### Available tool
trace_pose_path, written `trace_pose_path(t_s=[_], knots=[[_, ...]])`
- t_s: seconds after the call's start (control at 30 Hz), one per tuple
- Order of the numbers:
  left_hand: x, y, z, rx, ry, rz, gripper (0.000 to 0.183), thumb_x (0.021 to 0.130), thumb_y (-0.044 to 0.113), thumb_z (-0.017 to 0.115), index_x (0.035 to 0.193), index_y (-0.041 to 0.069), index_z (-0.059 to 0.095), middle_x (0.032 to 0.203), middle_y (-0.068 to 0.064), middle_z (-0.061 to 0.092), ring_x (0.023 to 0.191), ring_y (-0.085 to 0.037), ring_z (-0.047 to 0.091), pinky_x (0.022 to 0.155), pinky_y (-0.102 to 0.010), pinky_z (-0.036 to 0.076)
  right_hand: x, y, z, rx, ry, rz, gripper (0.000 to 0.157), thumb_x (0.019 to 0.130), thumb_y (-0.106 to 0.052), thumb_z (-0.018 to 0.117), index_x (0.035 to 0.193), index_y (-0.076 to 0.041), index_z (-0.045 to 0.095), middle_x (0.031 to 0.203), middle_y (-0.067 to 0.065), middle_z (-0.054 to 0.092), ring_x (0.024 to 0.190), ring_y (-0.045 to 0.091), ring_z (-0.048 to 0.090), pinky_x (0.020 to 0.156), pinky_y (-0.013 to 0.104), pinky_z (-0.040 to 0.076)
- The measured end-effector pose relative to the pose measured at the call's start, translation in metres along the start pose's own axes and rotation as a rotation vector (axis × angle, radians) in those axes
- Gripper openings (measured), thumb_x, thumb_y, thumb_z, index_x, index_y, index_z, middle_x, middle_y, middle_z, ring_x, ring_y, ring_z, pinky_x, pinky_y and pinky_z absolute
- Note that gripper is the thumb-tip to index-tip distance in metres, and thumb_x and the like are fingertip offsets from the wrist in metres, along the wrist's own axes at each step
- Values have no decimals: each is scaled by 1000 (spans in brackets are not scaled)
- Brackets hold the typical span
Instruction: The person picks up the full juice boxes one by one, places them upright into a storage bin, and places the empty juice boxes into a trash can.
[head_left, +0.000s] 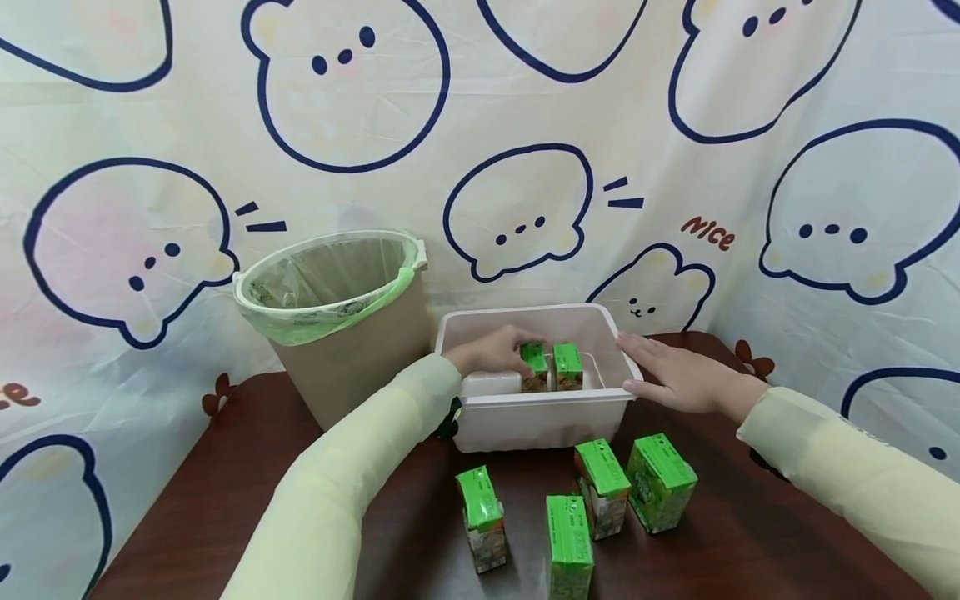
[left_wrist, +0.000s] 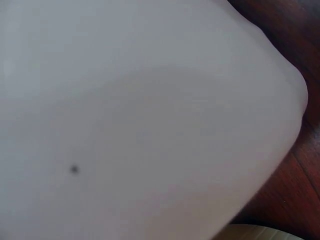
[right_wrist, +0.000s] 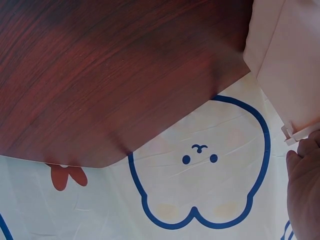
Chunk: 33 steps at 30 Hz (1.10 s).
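Note:
In the head view my left hand (head_left: 495,350) reaches over the near-left rim into a pale plastic bin (head_left: 540,421). Its thumb and fingers pinch a small green-topped carton (head_left: 534,382) standing inside. A second green-topped carton (head_left: 567,367) stands just to the right of it. A white object (head_left: 490,383) lies below the left hand, partly covered by it. My right hand (head_left: 682,375) rests on the bin's right rim with fingers extended. Part of that hand (right_wrist: 305,187) shows at the rim in the right wrist view. The bin's pale wall (left_wrist: 150,125) fills most of the left wrist view.
Several green-topped cartons stand in front of the bin, including a left one (head_left: 483,521), a near one (head_left: 570,546) and a right one (head_left: 662,483). A tall trash can (head_left: 360,358) with a green liner stands left. The dark wooden table (head_left: 262,467) meets a printed curtain behind.

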<state>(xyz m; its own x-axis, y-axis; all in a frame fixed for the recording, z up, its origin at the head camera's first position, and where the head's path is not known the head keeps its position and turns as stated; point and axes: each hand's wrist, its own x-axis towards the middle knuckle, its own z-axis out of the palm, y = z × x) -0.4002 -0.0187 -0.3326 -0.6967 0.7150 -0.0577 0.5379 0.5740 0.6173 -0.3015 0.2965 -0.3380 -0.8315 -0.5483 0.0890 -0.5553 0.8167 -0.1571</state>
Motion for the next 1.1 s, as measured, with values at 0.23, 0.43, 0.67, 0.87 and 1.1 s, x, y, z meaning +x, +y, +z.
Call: trace_pose_path(t_s=[0.23,0.43,0.67,0.87,1.1], knots=[[-9,1,-5,12,15,30,60,87,10,74,142,8,50,141,-5,52,117,-15,52,96,-30,44,1,-4,-4,2,-5,-3,80,98,-55,44,155,-6,17,158,17,22,141,38,26,107,60,29],[-21,4,-9,-30,28,59,63,86,9,74,143,5,47,145,-8,48,134,-22,42,107,-37,37,0,-4,-1,12,-6,-3,80,98,-56,44,155,-6,17,158,17,22,141,38,27,107,61,29],[-36,9,-15,-49,67,66,60,86,12,75,140,5,50,144,-9,49,134,-24,42,109,-37,35,0,-2,-2,8,-10,4,81,98,-57,44,155,-6,17,158,17,22,141,37,27,107,60,28],[-56,14,-23,-130,109,122,59,86,12,75,139,1,51,142,-11,51,133,-22,44,108,-31,34,2,-1,-3,6,-6,-1,81,98,-57,44,155,-6,18,158,17,22,141,37,26,107,60,28],[-83,19,-27,-202,141,218,56,87,5,73,137,-5,50,140,-20,50,131,-25,46,108,-38,36,1,-1,-2,7,-7,-1,81,98,-57,44,155,-6,18,158,18,22,141,38,26,107,61,28]])
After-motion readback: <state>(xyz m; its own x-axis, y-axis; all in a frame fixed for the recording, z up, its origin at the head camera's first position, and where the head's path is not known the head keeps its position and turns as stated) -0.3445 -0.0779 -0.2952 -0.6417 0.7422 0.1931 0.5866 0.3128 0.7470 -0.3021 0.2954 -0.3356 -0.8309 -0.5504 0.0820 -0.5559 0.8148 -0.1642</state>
